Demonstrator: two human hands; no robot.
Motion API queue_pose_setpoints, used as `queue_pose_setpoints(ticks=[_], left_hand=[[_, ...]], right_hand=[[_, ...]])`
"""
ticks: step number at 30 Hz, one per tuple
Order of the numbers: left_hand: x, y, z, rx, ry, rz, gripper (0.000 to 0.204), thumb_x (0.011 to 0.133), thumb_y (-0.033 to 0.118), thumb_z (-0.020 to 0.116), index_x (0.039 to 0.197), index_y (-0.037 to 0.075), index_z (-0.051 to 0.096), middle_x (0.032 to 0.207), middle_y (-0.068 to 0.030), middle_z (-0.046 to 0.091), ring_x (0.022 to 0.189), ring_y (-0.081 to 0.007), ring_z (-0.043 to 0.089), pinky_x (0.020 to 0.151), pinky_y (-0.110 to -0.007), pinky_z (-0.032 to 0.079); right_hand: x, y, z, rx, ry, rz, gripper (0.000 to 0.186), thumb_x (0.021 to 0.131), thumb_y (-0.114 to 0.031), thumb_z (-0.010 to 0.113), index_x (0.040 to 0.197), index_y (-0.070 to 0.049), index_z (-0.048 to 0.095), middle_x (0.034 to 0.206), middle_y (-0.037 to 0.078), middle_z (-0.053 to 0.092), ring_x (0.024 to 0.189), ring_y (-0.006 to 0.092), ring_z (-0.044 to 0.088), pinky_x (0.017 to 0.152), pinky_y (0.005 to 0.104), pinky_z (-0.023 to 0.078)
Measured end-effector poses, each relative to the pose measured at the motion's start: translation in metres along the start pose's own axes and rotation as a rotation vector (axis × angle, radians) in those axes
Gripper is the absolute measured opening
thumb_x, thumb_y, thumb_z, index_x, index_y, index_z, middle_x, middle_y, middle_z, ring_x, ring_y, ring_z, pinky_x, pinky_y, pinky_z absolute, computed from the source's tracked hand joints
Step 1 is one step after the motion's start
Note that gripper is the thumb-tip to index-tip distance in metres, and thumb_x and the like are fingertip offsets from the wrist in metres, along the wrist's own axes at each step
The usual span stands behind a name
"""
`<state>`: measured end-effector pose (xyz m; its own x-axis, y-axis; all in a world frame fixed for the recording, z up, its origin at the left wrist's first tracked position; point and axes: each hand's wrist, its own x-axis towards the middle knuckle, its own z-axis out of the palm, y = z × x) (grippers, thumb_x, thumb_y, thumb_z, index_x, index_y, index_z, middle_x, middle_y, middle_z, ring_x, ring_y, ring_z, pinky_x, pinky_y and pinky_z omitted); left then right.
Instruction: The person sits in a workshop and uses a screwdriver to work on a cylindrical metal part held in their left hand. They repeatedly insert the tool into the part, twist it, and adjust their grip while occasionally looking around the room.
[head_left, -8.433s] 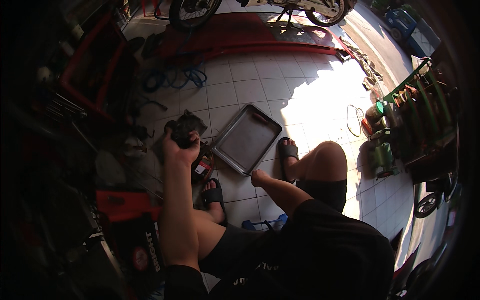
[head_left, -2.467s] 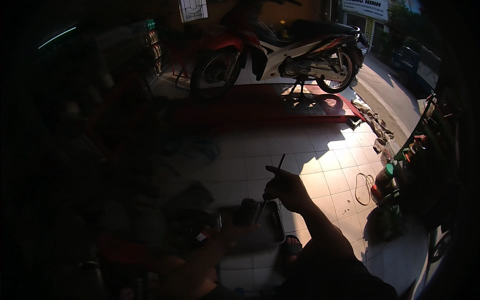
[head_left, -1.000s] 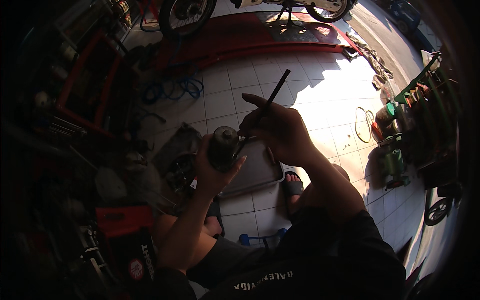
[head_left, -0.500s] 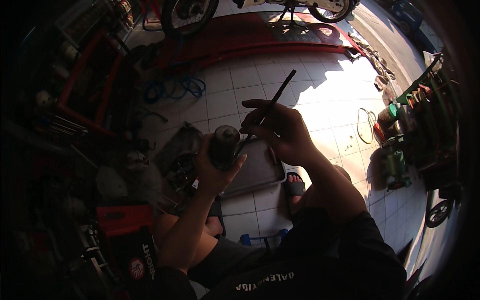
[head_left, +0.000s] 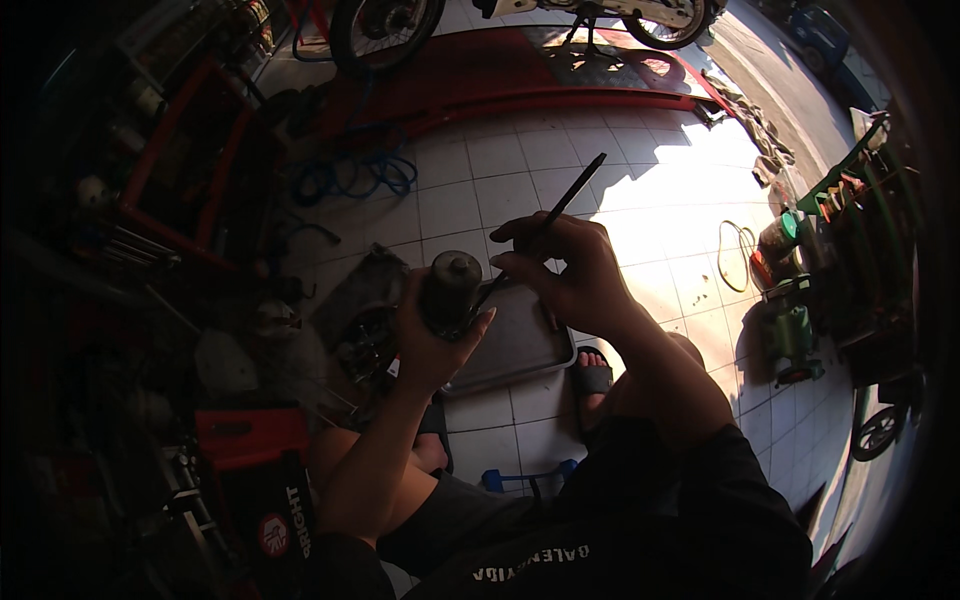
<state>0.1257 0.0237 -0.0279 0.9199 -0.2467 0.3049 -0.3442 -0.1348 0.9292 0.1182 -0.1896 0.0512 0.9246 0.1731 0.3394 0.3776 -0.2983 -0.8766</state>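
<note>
White tiled workshop floor, half in sun, with a motorbike wheel on a red ramp at the top of the frame and a blue hose coiled at upper left. Left hand wraps a dark cylindrical part at frame centre, held upright over a metal tray, likely so bits drop there. Right hand pinches a thin rod, its lower end angled down into the part.

This is a motorbike repair shop. A motorbike stands on a red ramp at the far side. A blue hose lies coiled on the white floor tiles. Red tool shelves stand on the left (dark there), and bottles sit on a green rack on the right.
</note>
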Motion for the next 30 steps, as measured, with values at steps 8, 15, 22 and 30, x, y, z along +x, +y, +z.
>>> queue_pose_setpoints(ticks=[8,15,22,30], left_hand=[[0.0,0.0,-0.002,0.043,0.026,0.005,0.051,0.071,0.011,0.085,0.11,0.006,0.052,0.099,-0.0059,0.059,0.089,-0.015,0.06,0.081,-0.031,0.049],[0.0,-0.003,-0.002,0.018,0.037,0.048,0.051,0.071,0.011,0.085,0.11,0.006,0.052,0.099,-0.0059,0.059,0.089,-0.0154,0.06,0.082,-0.031,0.05],[0.0,0.0,0.0,0.042,0.01,0.043,0.052,0.071,0.009,0.084,0.111,0.006,0.051,0.1,-0.006,0.059,0.091,-0.0152,0.061,0.083,-0.031,0.05],[0.001,0.002,0.001,0.029,0.004,0.04,0.051,0.072,0.008,0.084,0.111,0.006,0.052,0.1,-0.0061,0.06,0.092,-0.0152,0.062,0.084,-0.031,0.05]], right_hand=[[0.002,0.003,0.002,0.12,0.07,-0.033,0.038,0.085,-0.001,0.072,0.121,-0.001,0.063,0.088,0.01,0.07,0.087,0.0201,0.073,0.079,0.0325,0.057],[0.002,0.007,0.001,-0.09,0.035,-0.082,0.038,0.085,0.001,0.071,0.121,0.001,0.061,0.093,0.011,0.07,0.084,0.0191,0.073,0.077,0.0318,0.057],[0.001,0.011,0.003,0.179,0.087,-0.022,0.032,0.085,0.004,0.07,0.116,0.002,0.063,0.097,0.012,0.072,0.083,0.0176,0.073,0.076,0.0311,0.057],[-0.001,0.006,0.002,-0.031,0.034,-0.031,0.029,0.083,0.006,0.07,0.111,0.003,0.062,0.106,0.015,0.071,0.086,0.0201,0.073,0.08,0.0323,0.058]])
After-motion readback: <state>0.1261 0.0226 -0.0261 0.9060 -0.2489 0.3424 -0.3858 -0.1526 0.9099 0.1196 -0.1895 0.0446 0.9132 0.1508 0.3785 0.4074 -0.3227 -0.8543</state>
